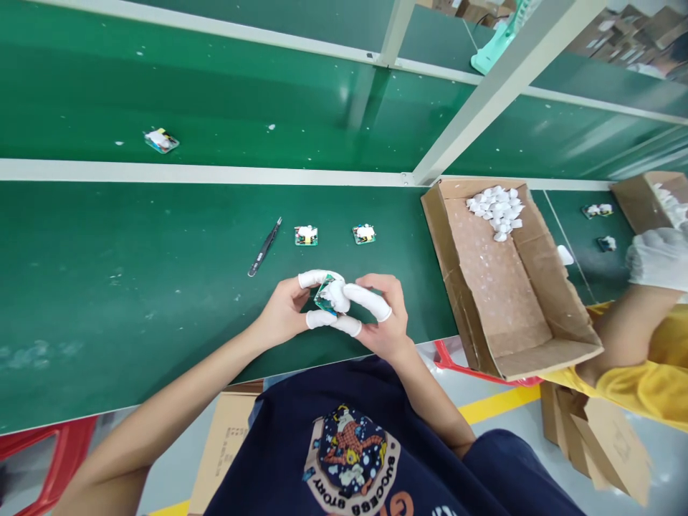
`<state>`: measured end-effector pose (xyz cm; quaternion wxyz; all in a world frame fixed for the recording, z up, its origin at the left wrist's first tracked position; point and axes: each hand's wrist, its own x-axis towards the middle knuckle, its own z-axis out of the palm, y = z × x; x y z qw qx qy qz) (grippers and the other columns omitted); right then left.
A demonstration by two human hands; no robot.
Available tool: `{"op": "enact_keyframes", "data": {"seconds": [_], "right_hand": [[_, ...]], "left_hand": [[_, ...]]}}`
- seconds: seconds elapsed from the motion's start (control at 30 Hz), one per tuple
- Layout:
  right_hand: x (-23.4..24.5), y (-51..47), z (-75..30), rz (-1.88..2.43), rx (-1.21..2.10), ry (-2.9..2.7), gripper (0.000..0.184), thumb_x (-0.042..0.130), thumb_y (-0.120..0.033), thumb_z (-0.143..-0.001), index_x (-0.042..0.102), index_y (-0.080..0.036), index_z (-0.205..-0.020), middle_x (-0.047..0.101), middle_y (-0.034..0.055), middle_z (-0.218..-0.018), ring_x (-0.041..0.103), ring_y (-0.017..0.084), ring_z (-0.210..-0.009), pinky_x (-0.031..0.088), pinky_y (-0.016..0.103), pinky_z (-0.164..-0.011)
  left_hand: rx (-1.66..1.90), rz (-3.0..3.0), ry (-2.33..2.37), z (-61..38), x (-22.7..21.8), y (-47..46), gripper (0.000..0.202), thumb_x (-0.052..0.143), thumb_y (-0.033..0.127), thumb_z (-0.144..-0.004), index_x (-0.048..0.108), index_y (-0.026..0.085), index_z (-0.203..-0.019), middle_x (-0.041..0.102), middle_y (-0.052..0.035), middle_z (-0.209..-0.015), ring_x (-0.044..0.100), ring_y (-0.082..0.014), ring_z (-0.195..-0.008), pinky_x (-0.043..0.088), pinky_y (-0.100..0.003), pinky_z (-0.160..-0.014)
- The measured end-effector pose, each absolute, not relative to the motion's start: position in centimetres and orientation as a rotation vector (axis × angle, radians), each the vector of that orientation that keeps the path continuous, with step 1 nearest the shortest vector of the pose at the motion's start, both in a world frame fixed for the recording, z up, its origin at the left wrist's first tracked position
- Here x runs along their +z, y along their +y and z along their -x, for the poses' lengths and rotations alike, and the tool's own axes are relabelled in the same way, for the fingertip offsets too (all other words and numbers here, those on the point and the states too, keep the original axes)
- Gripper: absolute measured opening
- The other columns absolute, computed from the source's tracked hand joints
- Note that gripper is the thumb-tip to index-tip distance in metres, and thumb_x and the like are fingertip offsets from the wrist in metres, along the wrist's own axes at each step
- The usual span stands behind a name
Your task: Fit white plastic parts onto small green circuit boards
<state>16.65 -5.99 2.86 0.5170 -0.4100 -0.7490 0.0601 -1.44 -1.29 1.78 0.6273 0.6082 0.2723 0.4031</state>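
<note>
My left hand (287,308) grips the edge of a small green circuit board (324,295), with finger and thumb in white finger cots. A soft-looking white piece (337,295) lies on the board's face, covering much of its parts. My right hand (384,315), also in white finger cots, closes on that white piece, its index finger on it and its thumb at the lower edge. Beyond my hands, two circuit boards with white on top, one on the left (306,236) and one on the right (364,233), lie beside dark tweezers (265,247).
A cardboard box (521,287) with a heap of white pieces (497,209) stands at right, overhanging the green table (107,287). Another board (161,140) lies past the white rail (215,173). A co-worker's gloved hand (658,258) is at far right, by another box (639,201).
</note>
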Motion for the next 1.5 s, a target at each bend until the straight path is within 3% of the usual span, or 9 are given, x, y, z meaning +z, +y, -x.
{"op": "enact_keyframes", "data": {"seconds": [0.07, 0.17, 0.23, 0.37, 0.47, 0.53, 0.77, 1.5], "right_hand": [[3.1, -6.0, -17.2, 0.990, 0.305, -1.810, 0.051, 0.070, -0.034, -0.082, 0.051, -0.029, -0.128, 0.057, 0.0091, -0.111, 0.059, 0.024, -0.101, 0.053, 0.041, -0.081], [3.6, -5.7, -18.1, 1.042, 0.624, -1.787, 0.070, 0.067, -0.051, -0.081, 0.038, -0.028, -0.141, 0.055, 0.0118, -0.125, 0.057, 0.026, -0.109, 0.052, 0.044, -0.086], [4.0, -5.4, -18.5, 1.080, 0.734, -1.833, 0.075, 0.065, -0.052, -0.081, 0.033, -0.027, -0.144, 0.057, 0.0113, -0.124, 0.058, 0.025, -0.109, 0.053, 0.042, -0.086], [4.7, -4.8, -18.6, 1.125, 0.689, -1.971, 0.046, 0.064, -0.036, -0.087, 0.052, -0.027, -0.130, 0.060, 0.0072, -0.110, 0.060, 0.020, -0.100, 0.052, 0.036, -0.085], [4.5, -4.7, -18.9, 1.149, 0.659, -1.988, 0.041, 0.067, -0.032, -0.084, 0.056, -0.025, -0.124, 0.060, 0.0070, -0.109, 0.061, 0.020, -0.098, 0.052, 0.037, -0.084], [4.0, -4.8, -19.2, 1.177, 0.678, -1.950, 0.041, 0.069, -0.032, -0.082, 0.058, -0.026, -0.121, 0.061, 0.0069, -0.110, 0.061, 0.022, -0.100, 0.053, 0.039, -0.085], [2.7, -5.1, -19.1, 1.154, 0.782, -1.869, 0.044, 0.068, -0.027, -0.083, 0.055, -0.026, -0.124, 0.063, 0.0084, -0.116, 0.062, 0.023, -0.105, 0.053, 0.041, -0.089], [3.2, -4.8, -18.7, 1.151, 0.699, -2.050, 0.040, 0.066, -0.029, -0.085, 0.057, -0.026, -0.124, 0.065, 0.0079, -0.108, 0.062, 0.022, -0.096, 0.053, 0.040, -0.083]], "left_hand": [[0.928, -1.486, 0.669, 1.5, 1.8, -1.1, 0.045, 0.080, 0.037, -0.067, 0.063, 0.018, -0.105, 0.068, -0.0076, -0.099, 0.064, -0.0224, -0.092, 0.050, -0.034, -0.083], [0.904, -1.765, 0.824, 1.5, 2.1, -1.0, 0.045, 0.077, 0.039, -0.070, 0.062, 0.019, -0.107, 0.066, -0.0080, -0.104, 0.060, -0.0242, -0.098, 0.045, -0.039, -0.090], [0.873, -1.963, 0.918, 1.4, 2.3, -1.0, 0.043, 0.076, 0.039, -0.072, 0.062, 0.020, -0.107, 0.065, -0.0077, -0.105, 0.058, -0.0254, -0.102, 0.041, -0.042, -0.094], [0.822, -2.113, 0.994, 1.3, 2.3, -1.2, 0.049, 0.073, 0.038, -0.076, 0.054, 0.020, -0.118, 0.063, -0.0071, -0.106, 0.054, -0.0249, -0.106, 0.037, -0.042, -0.095], [0.743, -2.099, 0.996, 1.4, 2.0, -1.2, 0.072, 0.075, 0.039, -0.073, 0.040, 0.020, -0.133, 0.058, -0.0083, -0.114, 0.048, -0.0259, -0.111, 0.035, -0.043, -0.098], [0.619, -2.125, 0.980, 1.5, 1.7, -1.0, 0.081, 0.079, 0.043, -0.067, 0.039, 0.019, -0.134, 0.053, -0.0109, -0.122, 0.042, -0.0295, -0.117, 0.033, -0.046, -0.098], [0.474, -2.200, 0.949, 1.2, 0.6, -1.0, 0.051, 0.073, 0.037, -0.076, 0.052, 0.018, -0.119, 0.057, -0.0094, -0.118, 0.038, -0.0297, -0.117, 0.030, -0.044, -0.091], [0.502, -2.177, 0.962, 0.9, -0.1, -0.9, 0.049, 0.073, 0.032, -0.074, 0.054, 0.019, -0.117, 0.060, -0.0073, -0.116, 0.039, -0.0290, -0.116, 0.027, -0.042, -0.089]]}}
